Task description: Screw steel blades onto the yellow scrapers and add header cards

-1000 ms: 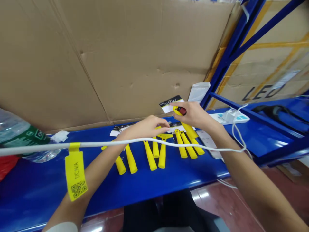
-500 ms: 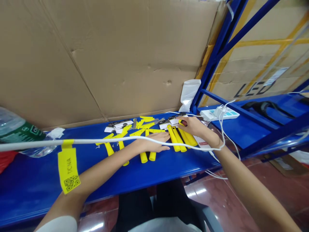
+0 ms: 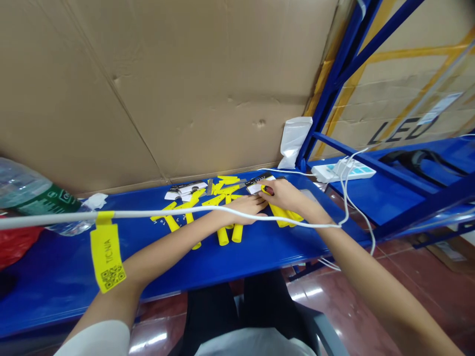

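My right hand (image 3: 282,194) is closed around a short yellow-and-dark-red handle (image 3: 267,190), which looks like a screwdriver's; its tip is hidden. My left hand (image 3: 248,207) lies with fingers stretched flat, their tips beside and partly under the right hand. Beneath the right hand are several yellow tubular scraper handles (image 3: 285,215), mostly covered. Left of them lie yellow T-shaped scrapers (image 3: 222,235), partly under my left hand and wrist. Behind the hands is a black-and-white printed card (image 3: 256,183). Small yellow pieces (image 3: 228,179) and more cards (image 3: 185,190) lie at the back.
A white cable (image 3: 166,213) with a yellow tag (image 3: 107,257) crosses in front of my arms. A plastic bottle (image 3: 40,198) lies left on the blue shelf (image 3: 166,272). Cardboard (image 3: 204,99) stands behind. At right are a blue post (image 3: 326,104) and a power strip (image 3: 343,171).
My right hand has shifted left, bringing the yellow-and-dark-red handle over the left fingertips. My left hand has moved slightly right, so the hands now meet. The view has shifted a little.
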`<state>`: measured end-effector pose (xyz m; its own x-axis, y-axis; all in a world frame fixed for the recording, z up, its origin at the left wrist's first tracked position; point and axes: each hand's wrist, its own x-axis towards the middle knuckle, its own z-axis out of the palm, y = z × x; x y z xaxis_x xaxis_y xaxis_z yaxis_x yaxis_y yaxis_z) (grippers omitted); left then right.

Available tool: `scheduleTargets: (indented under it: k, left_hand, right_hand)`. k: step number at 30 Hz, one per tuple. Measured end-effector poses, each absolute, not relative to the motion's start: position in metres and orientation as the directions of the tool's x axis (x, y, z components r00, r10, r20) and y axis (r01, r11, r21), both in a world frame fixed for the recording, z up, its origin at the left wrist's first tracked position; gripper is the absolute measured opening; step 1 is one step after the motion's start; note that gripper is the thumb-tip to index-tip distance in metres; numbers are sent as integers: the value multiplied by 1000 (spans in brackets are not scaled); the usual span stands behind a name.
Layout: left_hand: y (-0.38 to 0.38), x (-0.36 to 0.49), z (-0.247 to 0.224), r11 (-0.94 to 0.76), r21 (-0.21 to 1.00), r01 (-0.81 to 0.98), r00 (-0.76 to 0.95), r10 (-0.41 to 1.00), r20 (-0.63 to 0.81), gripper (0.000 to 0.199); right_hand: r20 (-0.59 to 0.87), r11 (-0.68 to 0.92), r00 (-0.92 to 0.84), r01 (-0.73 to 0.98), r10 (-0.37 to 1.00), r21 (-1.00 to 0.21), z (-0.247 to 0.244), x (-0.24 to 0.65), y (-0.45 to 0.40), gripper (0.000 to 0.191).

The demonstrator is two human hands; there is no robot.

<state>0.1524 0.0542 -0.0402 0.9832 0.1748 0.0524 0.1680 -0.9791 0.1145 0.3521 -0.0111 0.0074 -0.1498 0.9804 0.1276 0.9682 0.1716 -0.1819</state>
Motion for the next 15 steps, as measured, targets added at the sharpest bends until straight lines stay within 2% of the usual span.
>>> scheduleTargets:
  k: [3,6,11,15]
  left_hand:
    - [50,149,-39,-978,80,194,981,191,-39,53]
    - [45,138,-40,-977,64,206,978,203,-47,57]
    - [41,118,-45,-944,133,301,954,295,-59,73]
    - [38,112,-44,-922,171,346,938,344,-42,74]
  right_hand:
    - [91,152,-140,978,986,-140,3,342,-11,38]
    - [68,126,-120,988,990,-91,0,336,-12,34]
    - [41,43,-43,999,998,3,1,323,-10,33]
    - [24,12,-13,998,1000,61,1,311,-7,35]
